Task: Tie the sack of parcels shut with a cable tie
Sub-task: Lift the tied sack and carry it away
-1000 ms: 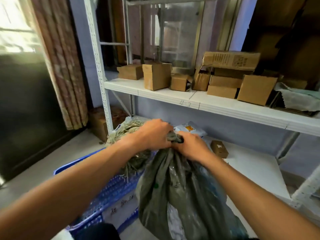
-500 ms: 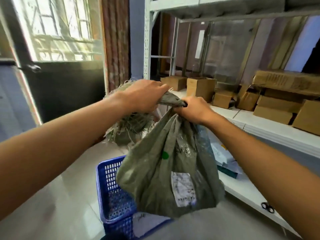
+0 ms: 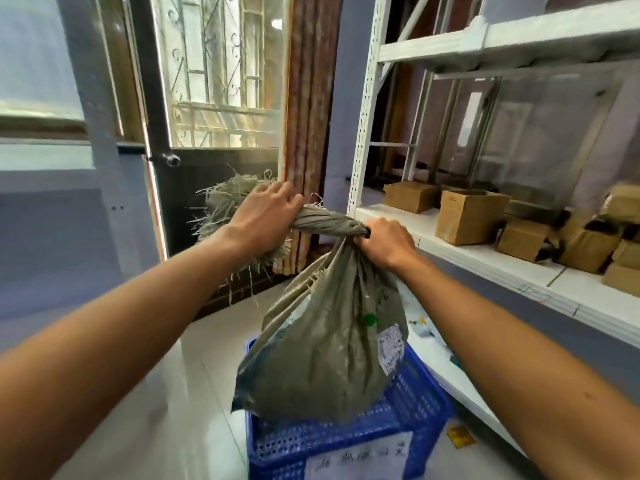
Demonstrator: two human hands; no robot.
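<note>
Sack (image 3: 329, 348) hangs above blue crate (image 3: 415, 403); left hand (image 3: 263, 220), right hand (image 3: 388, 240) clench twisted neck (image 3: 325, 221). Slackened grip risks untwisting, parcels spilling.

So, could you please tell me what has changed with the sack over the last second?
The sack has been lifted up and now hangs above the blue basket; the hands have drawn apart, stretching its twisted neck between them. The left hand and right hand kept their grip throughout.
</note>
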